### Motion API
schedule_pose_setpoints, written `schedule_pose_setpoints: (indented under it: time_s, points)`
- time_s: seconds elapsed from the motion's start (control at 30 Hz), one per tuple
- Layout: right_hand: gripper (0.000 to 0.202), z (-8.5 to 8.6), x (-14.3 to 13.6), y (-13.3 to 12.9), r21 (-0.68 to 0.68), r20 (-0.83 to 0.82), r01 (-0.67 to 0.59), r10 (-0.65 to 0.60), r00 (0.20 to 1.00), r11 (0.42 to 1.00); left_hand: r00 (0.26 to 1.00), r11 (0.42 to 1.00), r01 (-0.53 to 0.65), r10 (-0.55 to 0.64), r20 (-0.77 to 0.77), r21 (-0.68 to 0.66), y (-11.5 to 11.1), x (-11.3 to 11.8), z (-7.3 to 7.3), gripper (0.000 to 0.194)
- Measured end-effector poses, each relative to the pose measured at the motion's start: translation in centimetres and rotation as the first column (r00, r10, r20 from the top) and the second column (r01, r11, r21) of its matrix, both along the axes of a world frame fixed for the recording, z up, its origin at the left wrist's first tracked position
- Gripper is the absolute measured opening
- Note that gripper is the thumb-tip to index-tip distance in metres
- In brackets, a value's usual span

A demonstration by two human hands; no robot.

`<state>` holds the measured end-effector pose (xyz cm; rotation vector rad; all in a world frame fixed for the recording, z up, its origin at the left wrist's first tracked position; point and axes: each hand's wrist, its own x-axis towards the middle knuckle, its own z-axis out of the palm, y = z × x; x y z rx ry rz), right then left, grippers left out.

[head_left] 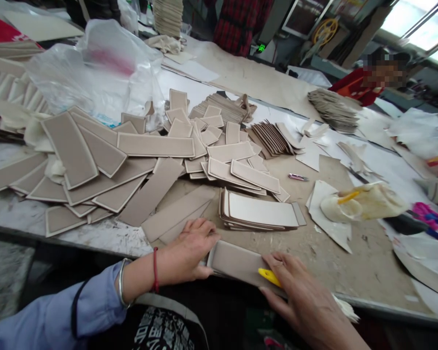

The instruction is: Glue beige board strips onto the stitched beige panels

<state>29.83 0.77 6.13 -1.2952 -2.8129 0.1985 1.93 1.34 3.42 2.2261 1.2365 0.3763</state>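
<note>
A beige rectangular fabric-like panel with a pale edge lies at the table's front edge, between my hands. My left hand is closed on its left end, thumb below and fingers above. At the panel's right end, my right hand grips it with fingers and thumb. A yellow handle also sits in that right hand; a whitish tuft like brush bristles shows past the hand. Just beyond the panel is a stack of white-faced strips. Plain beige strips lie beside my left hand.
A loose heap of bordered panels covers the left and middle. To the right stands a glue-smeared pot with a yellow handle in it. A small cutter, plastic bags and a stack lie farther back. A person in red is across the table.
</note>
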Motion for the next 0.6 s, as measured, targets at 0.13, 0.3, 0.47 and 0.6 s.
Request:
schedule_pose_setpoints:
  time_s: [0.13, 0.3, 0.47, 0.6]
  points:
    - [0.038, -0.5, -0.9, 0.1, -0.038, -0.001, 0.029, -0.029, 1.000, 0.999, 1.000, 1.000, 0.015, -0.015, 0.004, 0.000, 0.3, -0.3, -0.5, 0.061]
    - [0.037, -0.9, -1.3, 0.3, -0.076, 0.009, 0.030, -0.029, 1.000, 0.997, 0.999, 0.999, 0.034, -0.034, 0.004, 0.003, 0.5, -0.6, -0.7, 0.061]
    - [0.039, -0.9, -1.3, 0.6, -0.094, 0.031, 0.008, -0.005, 1.000, 0.996, 0.999, 0.999, 0.034, -0.035, 0.027, 0.030, 0.5, -0.8, -0.9, 0.061]
    - [0.041, -1.0, -1.4, 0.7, -0.066, 0.028, -0.011, 0.013, 1.000, 0.998, 0.999, 0.998, 0.028, -0.031, 0.044, 0.051, 0.4, -0.9, -1.4, 0.067]
